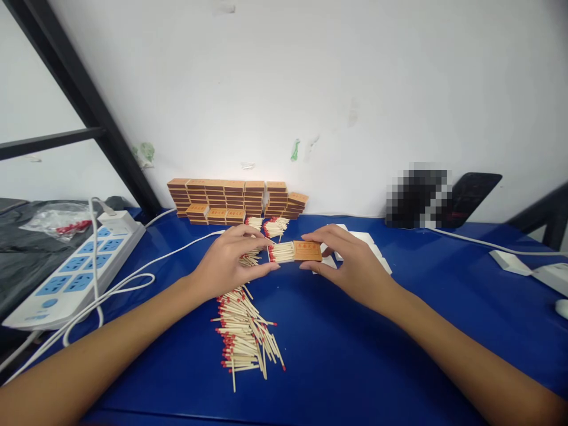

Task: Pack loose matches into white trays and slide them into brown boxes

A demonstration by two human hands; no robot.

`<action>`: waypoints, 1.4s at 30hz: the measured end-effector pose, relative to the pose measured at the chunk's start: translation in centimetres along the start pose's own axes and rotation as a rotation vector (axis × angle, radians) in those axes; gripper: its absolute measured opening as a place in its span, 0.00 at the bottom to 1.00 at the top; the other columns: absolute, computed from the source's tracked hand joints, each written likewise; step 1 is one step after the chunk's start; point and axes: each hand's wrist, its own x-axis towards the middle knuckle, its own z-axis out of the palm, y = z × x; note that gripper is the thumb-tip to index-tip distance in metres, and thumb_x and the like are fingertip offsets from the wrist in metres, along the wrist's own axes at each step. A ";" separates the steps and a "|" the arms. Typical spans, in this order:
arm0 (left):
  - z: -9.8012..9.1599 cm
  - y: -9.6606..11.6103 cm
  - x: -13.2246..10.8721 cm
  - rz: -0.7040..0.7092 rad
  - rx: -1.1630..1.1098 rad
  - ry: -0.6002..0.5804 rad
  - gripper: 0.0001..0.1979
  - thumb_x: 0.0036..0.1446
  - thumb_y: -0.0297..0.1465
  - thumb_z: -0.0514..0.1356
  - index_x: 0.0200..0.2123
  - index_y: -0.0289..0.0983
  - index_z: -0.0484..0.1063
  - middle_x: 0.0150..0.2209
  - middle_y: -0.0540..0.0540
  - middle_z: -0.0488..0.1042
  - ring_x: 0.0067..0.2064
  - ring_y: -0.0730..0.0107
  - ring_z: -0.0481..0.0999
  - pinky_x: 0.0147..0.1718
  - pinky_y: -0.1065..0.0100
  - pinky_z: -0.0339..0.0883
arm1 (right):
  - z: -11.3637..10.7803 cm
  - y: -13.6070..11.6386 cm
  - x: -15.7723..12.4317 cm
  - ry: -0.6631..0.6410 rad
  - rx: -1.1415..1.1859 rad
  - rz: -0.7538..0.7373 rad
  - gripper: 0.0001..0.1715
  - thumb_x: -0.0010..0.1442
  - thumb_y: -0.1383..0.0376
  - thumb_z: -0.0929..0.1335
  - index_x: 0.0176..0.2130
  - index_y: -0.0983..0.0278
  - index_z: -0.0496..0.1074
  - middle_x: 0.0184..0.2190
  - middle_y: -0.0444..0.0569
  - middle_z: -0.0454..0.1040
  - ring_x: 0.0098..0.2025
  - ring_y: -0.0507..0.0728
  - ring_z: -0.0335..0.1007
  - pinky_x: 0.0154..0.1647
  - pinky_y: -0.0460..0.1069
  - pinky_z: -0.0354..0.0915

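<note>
Both hands hold one orange matchbox [307,251] above the blue table [355,355]. Its tray [281,252] sticks out to the left, full of red-tipped matches. My left hand [226,260] pinches the tray end between thumb and fingers. Around the orange sleeve, thumb below and fingers above, my right hand [355,263] has its grip. A loose pile of matches [244,331] lies on the table under my left wrist. A smaller heap of matches [275,226] lies just behind the box.
Stacked orange matchboxes [231,200] line the wall at the back. White trays [368,245] lie behind my right hand. A white power strip [75,269] with cables sits at the left, a plastic bag [57,220] beyond it. Another white strip [532,269] lies at the right.
</note>
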 end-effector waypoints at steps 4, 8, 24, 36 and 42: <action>0.1 -0.2 0.0 0.006 -0.026 -0.021 0.18 0.60 0.42 0.70 0.49 0.39 0.79 0.46 0.41 0.80 0.46 0.63 0.81 0.46 0.59 0.78 | 0.0 -0.2 0.0 0.008 -0.009 -0.019 0.22 0.65 0.59 0.73 0.57 0.52 0.73 0.49 0.52 0.77 0.47 0.63 0.77 0.47 0.62 0.78; 0.1 -0.4 -0.1 0.018 -0.035 -0.025 0.19 0.59 0.42 0.71 0.49 0.39 0.79 0.46 0.42 0.80 0.47 0.63 0.81 0.47 0.59 0.78 | 0.0 -0.4 0.0 0.003 -0.010 -0.037 0.20 0.65 0.60 0.74 0.56 0.53 0.72 0.50 0.52 0.77 0.49 0.63 0.77 0.50 0.62 0.77; 0.2 0.8 0.1 0.087 -0.103 -0.010 0.30 0.43 0.52 0.74 0.43 0.38 0.80 0.40 0.43 0.82 0.46 0.60 0.81 0.46 0.59 0.78 | 1.5 -2.6 -1.0 -0.039 0.074 -0.172 0.23 0.69 0.61 0.70 0.62 0.52 0.70 0.56 0.51 0.77 0.55 0.62 0.78 0.56 0.60 0.78; 0.0 1.3 0.3 0.113 -0.083 -0.008 0.22 0.51 0.46 0.75 0.41 0.36 0.78 0.38 0.43 0.82 0.44 0.61 0.80 0.44 0.60 0.76 | 1.2 -2.7 -1.0 -0.022 -0.004 -0.219 0.22 0.70 0.62 0.70 0.61 0.57 0.69 0.55 0.55 0.78 0.54 0.61 0.79 0.54 0.59 0.78; -0.8 -0.3 0.7 0.098 -0.023 -0.030 0.18 0.58 0.41 0.70 0.47 0.37 0.78 0.42 0.42 0.82 0.46 0.61 0.80 0.46 0.60 0.76 | 1.2 -2.6 -0.8 0.012 -0.073 -0.163 0.25 0.69 0.60 0.70 0.63 0.55 0.67 0.57 0.55 0.77 0.55 0.63 0.78 0.54 0.61 0.79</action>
